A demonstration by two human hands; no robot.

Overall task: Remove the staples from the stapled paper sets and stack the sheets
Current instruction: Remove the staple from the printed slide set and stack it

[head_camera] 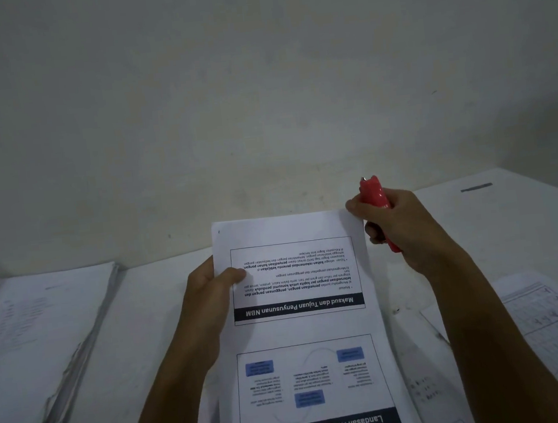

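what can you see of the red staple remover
The red staple remover looks like glossy plastic, long and narrow, with a small metal tip at its upper end. The right hand grips it around the middle, tilted slightly from upright, beside the top right corner of the held paper set. Its lower end shows below the fingers.
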